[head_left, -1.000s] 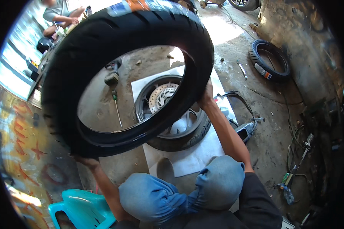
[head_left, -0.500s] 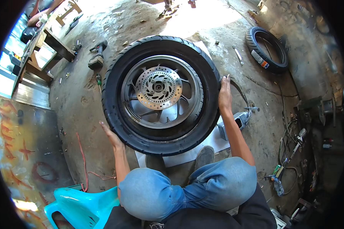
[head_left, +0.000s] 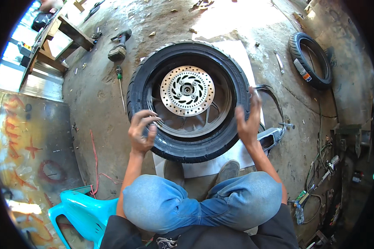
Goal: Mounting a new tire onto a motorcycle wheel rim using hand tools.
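A black tyre lies flat around a grey spoked wheel with a perforated brake disc, on a white sheet in front of my knees. My left hand hovers at the tyre's lower left edge, fingers curled but apart and holding nothing. My right hand is at the tyre's right side, fingers spread and slightly blurred; whether they touch the rubber is unclear. To the right, a grey metal part with a dark strap rests at the sheet's edge.
A cordless tool, screwdriver and red cable lie left on the floor; a wrench, spare tyre and hoses right. A wooden bench, person's arm and turquoise plastic piece stand left.
The tyre has come down from a raised, tilted hold to lie around the wheel. Both my hands have released their grip and opened, the left moving up and inward.
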Action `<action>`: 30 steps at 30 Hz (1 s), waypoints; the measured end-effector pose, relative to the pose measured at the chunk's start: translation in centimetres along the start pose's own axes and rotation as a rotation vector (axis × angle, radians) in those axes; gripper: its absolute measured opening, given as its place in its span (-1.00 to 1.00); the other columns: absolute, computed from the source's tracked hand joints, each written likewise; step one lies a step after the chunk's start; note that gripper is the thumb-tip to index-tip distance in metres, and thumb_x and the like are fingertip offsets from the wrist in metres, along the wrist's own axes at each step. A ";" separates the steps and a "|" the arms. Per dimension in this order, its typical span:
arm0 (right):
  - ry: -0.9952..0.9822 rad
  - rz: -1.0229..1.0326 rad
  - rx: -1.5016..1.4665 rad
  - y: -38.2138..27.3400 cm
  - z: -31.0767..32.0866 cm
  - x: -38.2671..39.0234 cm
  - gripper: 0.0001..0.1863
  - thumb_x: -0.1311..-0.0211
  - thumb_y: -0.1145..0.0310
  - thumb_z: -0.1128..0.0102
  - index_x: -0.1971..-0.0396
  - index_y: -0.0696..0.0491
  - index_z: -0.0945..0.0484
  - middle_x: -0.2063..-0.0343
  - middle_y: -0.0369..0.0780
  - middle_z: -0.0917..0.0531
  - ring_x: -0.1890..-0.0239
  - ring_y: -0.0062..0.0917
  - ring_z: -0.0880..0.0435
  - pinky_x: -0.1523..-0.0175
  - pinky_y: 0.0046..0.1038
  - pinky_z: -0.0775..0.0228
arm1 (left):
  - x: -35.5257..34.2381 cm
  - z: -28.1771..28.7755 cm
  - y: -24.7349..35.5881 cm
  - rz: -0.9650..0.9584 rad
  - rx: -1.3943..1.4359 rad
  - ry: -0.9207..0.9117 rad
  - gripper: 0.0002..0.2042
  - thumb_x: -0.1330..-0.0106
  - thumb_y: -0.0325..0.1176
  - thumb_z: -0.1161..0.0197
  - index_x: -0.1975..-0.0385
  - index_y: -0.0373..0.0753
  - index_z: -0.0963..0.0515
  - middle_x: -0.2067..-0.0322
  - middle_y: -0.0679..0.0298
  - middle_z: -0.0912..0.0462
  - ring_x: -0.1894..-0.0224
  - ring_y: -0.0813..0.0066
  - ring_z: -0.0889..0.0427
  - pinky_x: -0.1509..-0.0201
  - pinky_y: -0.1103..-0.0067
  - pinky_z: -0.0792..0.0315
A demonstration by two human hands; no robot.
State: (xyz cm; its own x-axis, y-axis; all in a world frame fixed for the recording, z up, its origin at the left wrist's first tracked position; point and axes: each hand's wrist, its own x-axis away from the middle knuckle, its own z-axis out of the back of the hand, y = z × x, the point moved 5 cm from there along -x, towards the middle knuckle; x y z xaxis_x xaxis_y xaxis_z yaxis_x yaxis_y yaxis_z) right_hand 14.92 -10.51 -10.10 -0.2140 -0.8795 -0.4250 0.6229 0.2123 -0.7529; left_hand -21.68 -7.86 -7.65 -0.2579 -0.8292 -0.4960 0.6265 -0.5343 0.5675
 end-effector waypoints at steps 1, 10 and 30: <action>-0.105 0.158 0.006 -2.0 0.6 0.8 -0.11 -0.31 0.04 -0.37 -0.51 0.13 -0.21 -0.37 0.12 -0.34 -0.44 -0.03 -0.31 -0.51 -0.08 -0.18 | -0.9 -1.5 1.0 -0.023 0.132 -0.239 -0.67 -0.42 -0.11 -0.25 0.15 -0.28 -0.72 0.08 0.04 -0.70 0.01 0.18 -0.72 -0.13 0.36 -0.57; -1.029 0.404 0.421 -4.1 -5.9 7.6 0.38 0.15 -0.29 -0.59 -0.62 -0.15 0.05 -0.50 0.16 -0.15 -0.53 0.08 -0.18 -0.55 0.14 -0.01 | 4.4 -9.3 5.6 -0.309 -0.407 -1.133 0.22 0.03 0.55 -0.33 -0.40 -0.48 -0.25 -0.33 -0.29 -0.35 -0.38 -0.33 -0.33 -0.47 -0.11 -0.15; -1.130 0.433 0.341 -3.6 -8.6 7.3 0.43 0.19 -0.33 -0.56 -0.57 0.15 0.00 -0.20 0.17 -0.50 -0.32 0.01 -0.47 -0.45 0.02 -0.20 | 3.4 -9.6 2.4 -0.315 -0.361 -1.250 0.23 0.08 0.44 -0.46 -0.46 -0.41 -0.20 -0.47 -0.31 -0.14 -0.36 -0.47 -0.36 -0.52 -0.19 -0.05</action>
State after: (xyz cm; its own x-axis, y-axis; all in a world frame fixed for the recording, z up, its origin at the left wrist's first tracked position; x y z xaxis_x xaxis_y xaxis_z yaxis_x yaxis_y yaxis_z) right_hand 4.64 -14.00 -14.76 0.7140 -0.6740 0.1893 0.6794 0.6019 -0.4196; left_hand -13.95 -10.36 -14.27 -0.8001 -0.3755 0.4679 0.5241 -0.8169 0.2406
